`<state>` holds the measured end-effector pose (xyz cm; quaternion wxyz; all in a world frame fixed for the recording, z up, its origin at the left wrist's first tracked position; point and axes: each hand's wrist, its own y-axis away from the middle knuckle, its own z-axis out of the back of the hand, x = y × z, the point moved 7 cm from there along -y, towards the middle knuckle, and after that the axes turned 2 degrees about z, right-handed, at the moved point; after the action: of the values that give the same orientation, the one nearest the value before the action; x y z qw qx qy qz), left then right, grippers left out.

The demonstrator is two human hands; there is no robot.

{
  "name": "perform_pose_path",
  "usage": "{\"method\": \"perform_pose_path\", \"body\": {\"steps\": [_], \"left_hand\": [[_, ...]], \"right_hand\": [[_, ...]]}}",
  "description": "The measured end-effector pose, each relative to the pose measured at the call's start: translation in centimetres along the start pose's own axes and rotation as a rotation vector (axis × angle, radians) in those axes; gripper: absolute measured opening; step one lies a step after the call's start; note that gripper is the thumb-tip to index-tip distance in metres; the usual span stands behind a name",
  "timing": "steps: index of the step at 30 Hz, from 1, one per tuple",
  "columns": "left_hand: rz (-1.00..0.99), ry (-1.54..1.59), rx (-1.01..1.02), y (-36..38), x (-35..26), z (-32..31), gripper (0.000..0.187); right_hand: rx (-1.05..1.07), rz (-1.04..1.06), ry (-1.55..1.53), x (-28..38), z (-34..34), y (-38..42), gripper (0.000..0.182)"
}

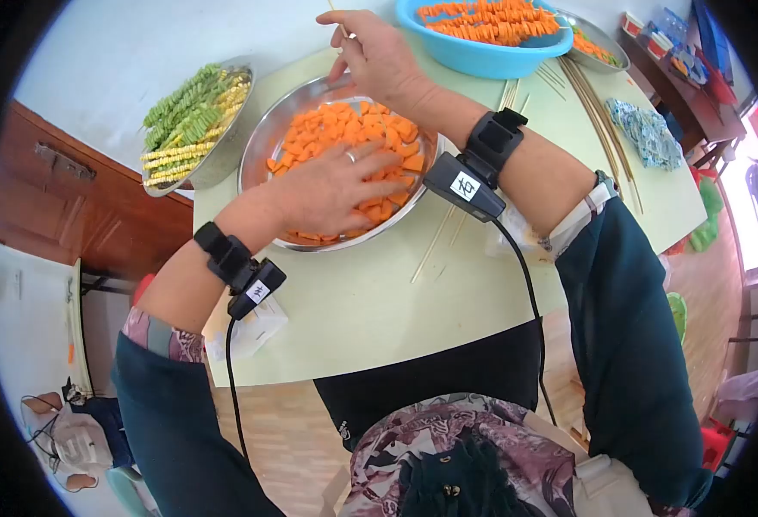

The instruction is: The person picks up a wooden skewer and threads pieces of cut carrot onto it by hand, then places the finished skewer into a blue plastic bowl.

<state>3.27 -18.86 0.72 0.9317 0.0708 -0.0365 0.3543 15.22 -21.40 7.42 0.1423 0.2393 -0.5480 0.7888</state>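
My left hand, with a ring on one finger, lies palm down on orange carrot pieces with its fingers spread. The pieces fill a round steel basin near the table's far edge. Above the basin's far rim, my right hand is closed in a pinch on a thin wooden skewer. Only a short length of the skewer shows, and its upper end runs out of view.
Left of the basin, a metal bowl holds green and yellow skewers. A blue tub carries carrot skewers at the back, beside another metal bowl. Loose sticks and a crumpled patterned bag lie rightward on the table.
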Motion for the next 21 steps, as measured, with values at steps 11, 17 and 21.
{"method": "perform_pose_path", "body": {"steps": [11, 17, 21], "left_hand": [[0.122, -0.058, -0.024, -0.1, 6.4, -3.2, 0.038], [0.205, -0.388, 0.014, -0.3, 6.7, -1.0, 0.038], [-0.002, -0.214, -0.099, -3.1, 3.6, -1.0, 0.037]], "right_hand": [[-0.070, 0.050, 0.013, 0.2, 1.7, -0.5, 0.027], [-0.067, 0.108, 0.003, 0.6, 1.9, -0.8, 0.029], [-0.067, 0.079, -0.001, -0.6, 1.5, -0.7, 0.027]]}}
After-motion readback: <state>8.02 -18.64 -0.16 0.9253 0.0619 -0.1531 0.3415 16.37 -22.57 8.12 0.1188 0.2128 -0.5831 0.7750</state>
